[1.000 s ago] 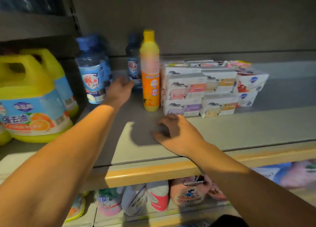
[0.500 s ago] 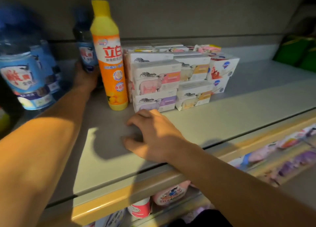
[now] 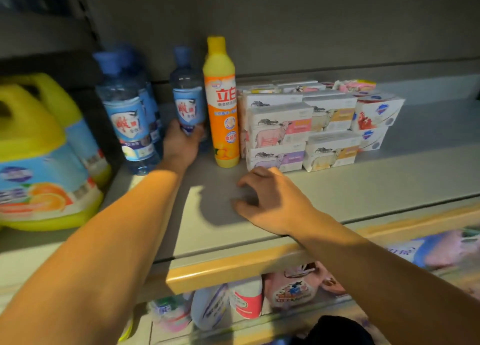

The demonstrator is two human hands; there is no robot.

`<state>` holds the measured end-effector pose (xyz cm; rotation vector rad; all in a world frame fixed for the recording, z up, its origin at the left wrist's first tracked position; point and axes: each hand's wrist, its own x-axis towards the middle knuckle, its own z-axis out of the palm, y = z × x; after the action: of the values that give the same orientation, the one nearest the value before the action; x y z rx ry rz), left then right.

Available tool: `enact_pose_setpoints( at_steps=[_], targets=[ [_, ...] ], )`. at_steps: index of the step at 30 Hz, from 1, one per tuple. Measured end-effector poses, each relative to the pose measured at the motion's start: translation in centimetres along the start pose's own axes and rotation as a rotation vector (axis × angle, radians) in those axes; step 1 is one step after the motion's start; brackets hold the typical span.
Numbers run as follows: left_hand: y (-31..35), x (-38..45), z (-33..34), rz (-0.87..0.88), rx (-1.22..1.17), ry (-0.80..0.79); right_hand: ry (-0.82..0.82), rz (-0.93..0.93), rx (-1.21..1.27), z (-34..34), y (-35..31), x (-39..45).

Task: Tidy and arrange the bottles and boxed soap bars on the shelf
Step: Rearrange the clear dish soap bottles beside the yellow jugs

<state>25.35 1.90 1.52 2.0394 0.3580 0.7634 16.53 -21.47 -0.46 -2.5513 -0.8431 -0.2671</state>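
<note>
Two hands: both reach onto the grey shelf (image 3: 337, 188) in the head view, the only view.
Left hand: the left hand (image 3: 180, 147) is at the back of the shelf, its fingers curled round the lower part of a small blue bottle (image 3: 187, 103) and gripping it; the bottle stands upright or nearly so.
Right hand: the right hand (image 3: 270, 201) rests near the shelf's front edge, its fingers loosely curled and apart, the fingertips on the shelf surface, holding nothing.
Yellow bottle: a tall yellow and orange bottle (image 3: 222, 105) stands upright just right of the held blue bottle and just left of the soap boxes.
Soap boxes: the boxed soap bars (image 3: 306, 126) are stacked two high in rows, white boxes with pink, purple and orange panels; the row reaches towards the back wall. The right hand lies just in front of the lowest front box, apart from it.
Other blue bottles: a larger blue bottle (image 3: 124, 116) stands left of the left hand, with more blue bottles behind it, partly hidden.
Yellow jugs: two big yellow jugs (image 3: 39, 163) with handles stand at the far left of the shelf.
Lower shelf: below the yellow-trimmed edge (image 3: 233, 269), pouches and bottles (image 3: 293, 292) are lined up, blurred.
</note>
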Motion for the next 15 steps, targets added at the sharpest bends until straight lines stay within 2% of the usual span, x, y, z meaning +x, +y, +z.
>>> enact_pose_setpoints(
  at_steps=[7,12,15],
  targets=[
    [1.6,-6.8,-3.4,-0.034,-0.031,-0.018,-0.069,0.039,0.018,-0.5,-0.1,0.0],
    [2.3,-11.5,-6.4,-0.007,-0.141,-0.122,-0.095,0.045,0.024,-0.7,-0.3,-0.1],
    [2.5,-13.6,-8.5,0.019,-0.089,-0.182,-0.12,0.048,0.059,-0.8,-0.2,0.3]
  ],
)
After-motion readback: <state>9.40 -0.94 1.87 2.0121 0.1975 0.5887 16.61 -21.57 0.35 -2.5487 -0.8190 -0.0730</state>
